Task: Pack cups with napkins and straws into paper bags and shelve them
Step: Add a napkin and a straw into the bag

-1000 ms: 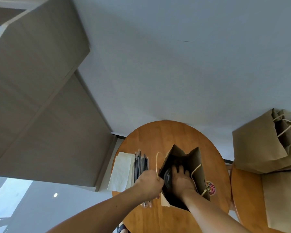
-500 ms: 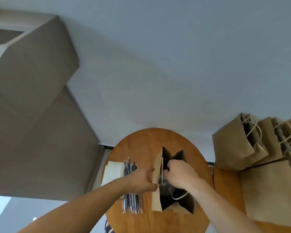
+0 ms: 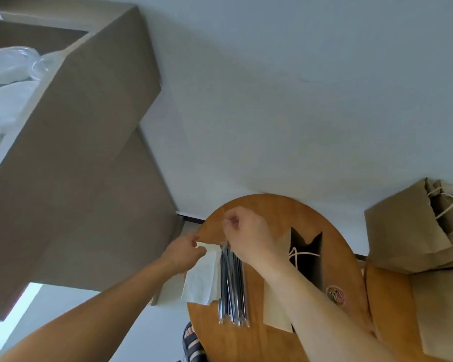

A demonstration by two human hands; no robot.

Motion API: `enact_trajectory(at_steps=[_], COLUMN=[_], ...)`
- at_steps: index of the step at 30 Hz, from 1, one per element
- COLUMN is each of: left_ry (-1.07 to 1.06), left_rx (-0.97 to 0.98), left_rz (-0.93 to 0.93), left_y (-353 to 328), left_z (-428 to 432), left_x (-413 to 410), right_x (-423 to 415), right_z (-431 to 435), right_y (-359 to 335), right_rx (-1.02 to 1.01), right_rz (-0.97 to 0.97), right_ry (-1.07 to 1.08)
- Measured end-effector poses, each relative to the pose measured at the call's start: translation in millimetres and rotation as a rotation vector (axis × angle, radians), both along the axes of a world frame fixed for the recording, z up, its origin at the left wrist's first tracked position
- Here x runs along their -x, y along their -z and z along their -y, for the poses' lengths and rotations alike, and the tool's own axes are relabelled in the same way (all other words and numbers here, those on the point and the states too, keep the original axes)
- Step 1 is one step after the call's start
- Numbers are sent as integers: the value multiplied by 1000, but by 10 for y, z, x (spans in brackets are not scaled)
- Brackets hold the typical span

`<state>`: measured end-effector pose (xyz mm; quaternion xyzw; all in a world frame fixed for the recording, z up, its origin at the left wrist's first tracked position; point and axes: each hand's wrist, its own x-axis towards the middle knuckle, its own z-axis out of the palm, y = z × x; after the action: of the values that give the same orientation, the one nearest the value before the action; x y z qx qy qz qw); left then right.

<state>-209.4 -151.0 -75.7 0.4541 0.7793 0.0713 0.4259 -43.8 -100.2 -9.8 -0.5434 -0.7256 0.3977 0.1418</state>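
left hand (image 3: 185,251) pinched the napkins (image 3: 200,278) by their top corner | right hand (image 3: 249,239) curled over the straws (image 3: 232,283), honestly couldn't tell if it gripped any | open paper bag (image 3: 276,312) just beside, on the table (image 3: 267,207)

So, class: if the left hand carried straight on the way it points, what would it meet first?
The left hand, pinching a napkin, would probably meet the straws first, at their far ends, then the right hand; depth is unclear.
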Motion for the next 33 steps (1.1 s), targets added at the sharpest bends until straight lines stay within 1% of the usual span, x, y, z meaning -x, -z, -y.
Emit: enact_trajectory(at_steps=[2,4,8,12,16,20,24,27,29,33], left_ry=[-33,-58,-124,-190,-201,-193,-203,-207,-203,-249], left_rx=[36,70,125,134,137,158,170,180,178,147], left_rz=[-40,-60,-46,16,38,45,38,38,36,46], left_y=[102,251,514,734,954,1089,1175,1211,1216,1211], left_z=[111,205,286,288,319,384,447,480,475,415], left_x=[160,287,429,472,490,495,520,533,532,500], right_x=[251,420,572,645,728,780,791,797,785,686], right_z=[56,106,237,396,511,565,592,616,637,630], right_y=[420,886,1732,2263,2499,2659,2781,2821,2836,2782], right_rx=[134,237,337,430,451,386,303,262,266,428], right_rz=[4,40,202,262,324,469,508,489,427,195], right_ry=[-12,23,54,163,248,218,208,231,260,374])
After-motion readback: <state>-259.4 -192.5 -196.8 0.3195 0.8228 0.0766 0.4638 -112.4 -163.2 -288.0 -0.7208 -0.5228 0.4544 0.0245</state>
